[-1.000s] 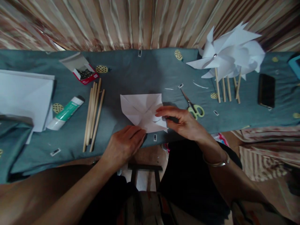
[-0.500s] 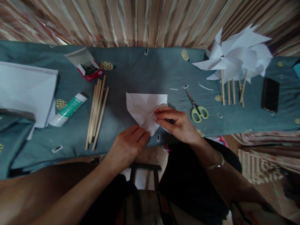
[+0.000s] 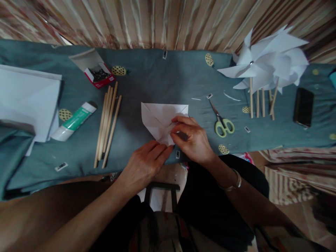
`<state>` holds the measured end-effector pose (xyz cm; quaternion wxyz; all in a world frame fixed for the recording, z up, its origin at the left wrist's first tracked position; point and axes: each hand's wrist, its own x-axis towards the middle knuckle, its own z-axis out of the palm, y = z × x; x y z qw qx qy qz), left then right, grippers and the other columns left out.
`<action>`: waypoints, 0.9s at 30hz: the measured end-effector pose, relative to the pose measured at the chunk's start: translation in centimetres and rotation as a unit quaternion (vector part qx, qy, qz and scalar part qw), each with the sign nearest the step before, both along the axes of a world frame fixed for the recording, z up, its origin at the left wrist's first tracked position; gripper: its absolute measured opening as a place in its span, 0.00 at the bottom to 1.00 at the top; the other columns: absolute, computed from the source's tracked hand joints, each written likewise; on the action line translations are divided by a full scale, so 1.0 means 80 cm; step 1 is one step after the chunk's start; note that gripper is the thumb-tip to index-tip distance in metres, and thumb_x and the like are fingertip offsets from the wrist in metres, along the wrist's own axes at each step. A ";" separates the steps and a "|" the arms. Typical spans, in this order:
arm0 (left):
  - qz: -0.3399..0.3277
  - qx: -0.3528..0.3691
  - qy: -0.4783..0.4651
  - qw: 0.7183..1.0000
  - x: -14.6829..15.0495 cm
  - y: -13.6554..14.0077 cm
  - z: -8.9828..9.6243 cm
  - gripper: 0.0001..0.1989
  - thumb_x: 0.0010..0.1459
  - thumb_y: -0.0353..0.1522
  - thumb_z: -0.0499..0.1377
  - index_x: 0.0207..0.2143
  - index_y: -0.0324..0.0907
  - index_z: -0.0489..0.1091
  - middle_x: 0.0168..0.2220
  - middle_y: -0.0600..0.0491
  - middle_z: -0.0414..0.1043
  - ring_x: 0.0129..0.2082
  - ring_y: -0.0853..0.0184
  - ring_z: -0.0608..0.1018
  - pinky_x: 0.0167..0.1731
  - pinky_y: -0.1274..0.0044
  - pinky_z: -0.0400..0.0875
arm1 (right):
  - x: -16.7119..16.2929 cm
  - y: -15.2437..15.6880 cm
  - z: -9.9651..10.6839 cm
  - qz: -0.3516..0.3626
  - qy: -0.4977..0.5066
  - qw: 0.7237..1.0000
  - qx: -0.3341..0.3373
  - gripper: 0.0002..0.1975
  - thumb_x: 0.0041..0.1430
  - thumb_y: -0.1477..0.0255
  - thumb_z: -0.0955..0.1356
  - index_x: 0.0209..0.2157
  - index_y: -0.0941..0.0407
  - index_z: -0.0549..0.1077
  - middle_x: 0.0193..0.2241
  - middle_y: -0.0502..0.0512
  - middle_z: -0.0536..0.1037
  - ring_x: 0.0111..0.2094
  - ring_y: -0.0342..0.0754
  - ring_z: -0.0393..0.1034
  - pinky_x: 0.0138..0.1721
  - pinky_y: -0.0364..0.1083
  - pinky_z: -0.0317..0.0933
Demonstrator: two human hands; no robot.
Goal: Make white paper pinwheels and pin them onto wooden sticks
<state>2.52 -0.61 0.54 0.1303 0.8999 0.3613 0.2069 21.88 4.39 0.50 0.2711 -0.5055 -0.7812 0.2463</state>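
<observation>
A white sheet of paper [image 3: 160,113] with diagonal creases lies near the front edge of the cloth, its far edge straight and its near part bent up. The fingers of my left hand [image 3: 148,161] are closed together on the paper's near corner. My right hand [image 3: 194,140] pinches a flap on the paper's right side between thumb and fingers. That flap is partly hidden behind the fingers. Scissors [image 3: 222,126] with light green handles lie to the right of my right hand. Several wooden sticks [image 3: 107,126] rest left of the paper.
A glue tube [image 3: 76,120], a red box of small metal pins [image 3: 99,77] and white paper sheets [image 3: 28,99] are on the left. White paper pinwheels [image 3: 267,59] on sticks and a black phone [image 3: 303,106] lie right. Thin paper scraps [image 3: 231,97] lie near the scissors.
My right hand has moved slightly left and toward the near corner, drawing the right flap inward. My left hand has shifted a little to the right, still on the paper.
</observation>
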 end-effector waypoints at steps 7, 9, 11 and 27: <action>0.002 -0.005 0.007 1.000 0.002 -0.001 0.001 0.13 0.65 0.24 0.53 0.51 0.34 0.68 0.40 0.45 0.76 0.38 0.61 0.76 0.39 0.69 0.78 | -0.002 0.000 -0.001 0.003 -0.004 1.000 0.001 0.07 0.58 0.78 0.67 0.30 0.54 0.76 0.47 0.58 0.78 0.49 0.54 0.71 0.53 0.56 0.65; 0.001 0.000 0.004 1.000 0.002 -0.001 0.000 0.12 0.65 0.24 0.53 0.50 0.33 0.68 0.40 0.45 0.76 0.38 0.61 0.76 0.38 0.69 0.78 | -0.003 0.000 -0.002 0.005 -0.006 1.000 0.008 0.07 0.58 0.78 0.67 0.30 0.54 0.76 0.47 0.59 0.78 0.50 0.53 0.71 0.53 0.55 0.65; 0.001 0.003 0.003 1.000 0.002 0.000 0.001 0.12 0.65 0.24 0.52 0.50 0.32 0.69 0.39 0.45 0.77 0.37 0.61 0.76 0.38 0.70 0.78 | -0.003 0.000 -0.003 0.004 -0.009 1.000 0.015 0.06 0.58 0.78 0.68 0.29 0.55 0.75 0.48 0.59 0.78 0.49 0.53 0.71 0.53 0.55 0.65; -0.002 0.013 -0.004 1.000 0.004 0.000 0.002 0.13 0.66 0.24 0.51 0.49 0.30 0.70 0.40 0.45 0.77 0.39 0.61 0.76 0.40 0.70 0.78 | -0.001 -0.001 -0.005 0.014 -0.012 0.999 0.031 0.03 0.59 0.77 0.69 0.33 0.56 0.76 0.48 0.60 0.78 0.50 0.54 0.71 0.54 0.56 0.66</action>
